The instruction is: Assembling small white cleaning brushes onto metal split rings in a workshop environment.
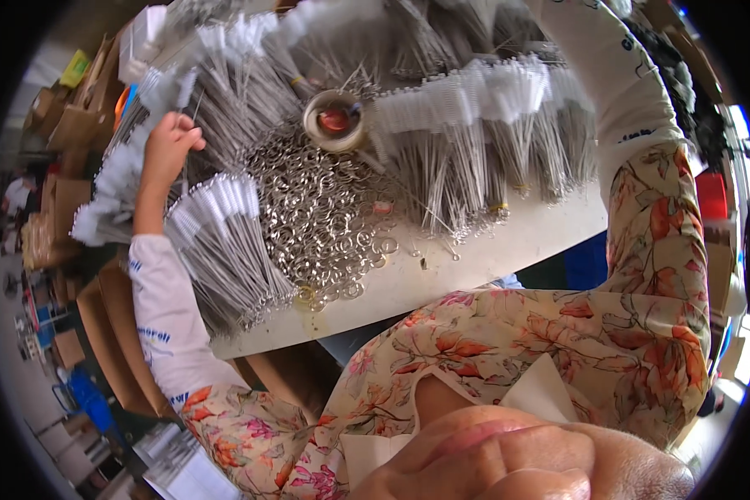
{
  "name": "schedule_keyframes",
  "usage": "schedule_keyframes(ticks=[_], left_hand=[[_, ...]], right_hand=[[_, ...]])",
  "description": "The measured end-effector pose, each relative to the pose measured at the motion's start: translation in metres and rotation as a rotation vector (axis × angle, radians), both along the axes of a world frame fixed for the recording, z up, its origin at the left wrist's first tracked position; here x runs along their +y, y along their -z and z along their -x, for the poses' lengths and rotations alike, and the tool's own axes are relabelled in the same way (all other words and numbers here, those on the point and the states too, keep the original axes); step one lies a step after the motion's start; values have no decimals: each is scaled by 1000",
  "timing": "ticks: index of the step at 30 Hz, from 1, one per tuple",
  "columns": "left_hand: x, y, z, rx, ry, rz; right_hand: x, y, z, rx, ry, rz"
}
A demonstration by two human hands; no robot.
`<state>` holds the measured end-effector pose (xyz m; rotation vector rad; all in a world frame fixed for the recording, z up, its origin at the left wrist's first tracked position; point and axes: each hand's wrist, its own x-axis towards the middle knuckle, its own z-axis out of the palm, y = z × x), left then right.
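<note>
My left hand [173, 142] is over the left side of the table, fingers curled together among bundles of thin wire brushes with white bristles. Anything pinched in those fingers is too small to make out. Below it lies a fanned bundle of wire brushes [233, 250], white ends up and looped metal ends toward me. A heap of loose metal rings [321, 221] spreads beside that bundle. My right arm [633, 92], in a white sleeve cover, reaches up past the top right edge, and its hand is out of the picture.
A round container [333, 121] with something red inside stands behind the rings. More brush bundles [475, 142] line the far and right parts of the white table [408, 279]. Cardboard boxes [112, 333] stand at the left, and a blue bin [587, 262] is beneath the right edge.
</note>
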<state>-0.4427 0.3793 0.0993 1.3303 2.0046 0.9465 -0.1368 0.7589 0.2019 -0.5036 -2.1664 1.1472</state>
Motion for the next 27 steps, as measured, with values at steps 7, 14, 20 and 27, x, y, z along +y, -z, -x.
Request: schedule_keyframes(ticks=[7, 14, 20, 27], left_hand=[[29, -63, -49, -844, -38, -61], [25, -69, -71, -427, -240, -443], [31, -95, -108, -421, 70, -365], [14, -89, -123, 210, -178, -487]], right_hand=[[22, 127, -108, -599, 95, -480], [-19, 139, -89, -652, 285, -207], [6, 141, -112, -517, 221, -260], [-27, 25, -144, -265, 389, -79]])
